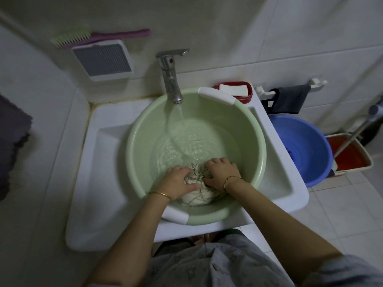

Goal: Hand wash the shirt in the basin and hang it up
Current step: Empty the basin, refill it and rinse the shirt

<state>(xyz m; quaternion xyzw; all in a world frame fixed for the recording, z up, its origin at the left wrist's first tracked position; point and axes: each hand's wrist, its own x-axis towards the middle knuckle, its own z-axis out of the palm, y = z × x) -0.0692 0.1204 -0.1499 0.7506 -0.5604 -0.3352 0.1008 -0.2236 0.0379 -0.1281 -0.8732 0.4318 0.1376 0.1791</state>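
Head view shows the bunched shirt at the green basin's near edge, directly beneath both hands, left hand and right hand each clutching its wet folds.

No words, brands or numbers can be read anywhere; the only sign is a small red dot on the tap, and the faint print on the person's garment is too blurred to make out
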